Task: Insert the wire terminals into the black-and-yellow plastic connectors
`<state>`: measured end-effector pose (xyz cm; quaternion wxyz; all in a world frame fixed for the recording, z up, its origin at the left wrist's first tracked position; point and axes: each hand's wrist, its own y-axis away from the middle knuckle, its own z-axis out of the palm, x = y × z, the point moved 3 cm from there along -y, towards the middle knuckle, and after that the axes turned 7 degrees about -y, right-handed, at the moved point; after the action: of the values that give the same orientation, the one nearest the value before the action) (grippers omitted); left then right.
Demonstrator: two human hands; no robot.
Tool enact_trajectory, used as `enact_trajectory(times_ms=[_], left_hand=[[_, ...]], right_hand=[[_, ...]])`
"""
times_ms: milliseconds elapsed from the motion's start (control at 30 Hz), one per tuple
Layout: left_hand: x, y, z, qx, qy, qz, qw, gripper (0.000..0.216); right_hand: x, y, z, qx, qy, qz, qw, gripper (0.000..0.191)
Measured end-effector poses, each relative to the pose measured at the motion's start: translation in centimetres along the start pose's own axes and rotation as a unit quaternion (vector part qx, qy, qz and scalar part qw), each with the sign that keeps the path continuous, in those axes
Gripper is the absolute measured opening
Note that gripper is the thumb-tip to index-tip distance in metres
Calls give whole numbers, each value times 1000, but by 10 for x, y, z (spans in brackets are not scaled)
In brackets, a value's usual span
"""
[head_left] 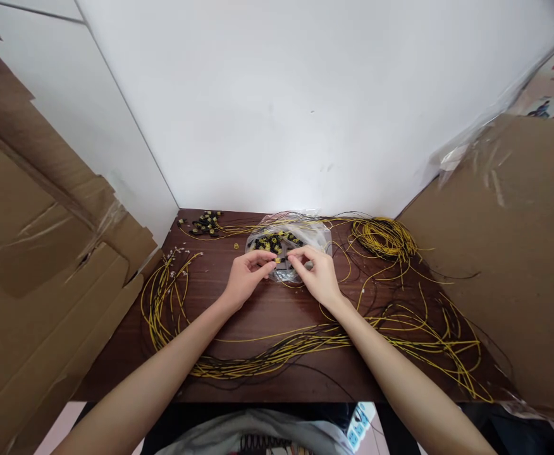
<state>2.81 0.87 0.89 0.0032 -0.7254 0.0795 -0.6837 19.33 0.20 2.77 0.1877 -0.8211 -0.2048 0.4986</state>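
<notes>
Forearms (163, 373) end in hands (248, 276) (317, 273) pinching a connector (279, 260).

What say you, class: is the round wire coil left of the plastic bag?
No, the wire coil lies right of the plastic bag.

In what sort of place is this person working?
Probably a makeshift workbench: yellow and black wires and small black-and-yellow parts lie on a brown table, between pieces of cardboard.
</notes>
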Motion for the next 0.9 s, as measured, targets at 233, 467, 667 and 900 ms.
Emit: enact_trajectory(times_ms=[233, 467, 667, 900], left_hand=[[0, 1, 0, -9, -2, 6, 1000, 24], [-4, 1, 0, -15, -5, 7, 1000, 22], [-9, 1, 1, -28, -5, 21, 999, 21], [-9, 2, 1, -28, -11, 28, 999, 21]], right_hand=[[-10, 4, 3, -10, -47, -65, 997, 12], [-6, 7, 6, -8, -41, -70, 997, 12], [-7, 8, 6, -10, -38, -71, 997, 11], [-10, 7, 6, -23, -22, -76, 997, 11]])
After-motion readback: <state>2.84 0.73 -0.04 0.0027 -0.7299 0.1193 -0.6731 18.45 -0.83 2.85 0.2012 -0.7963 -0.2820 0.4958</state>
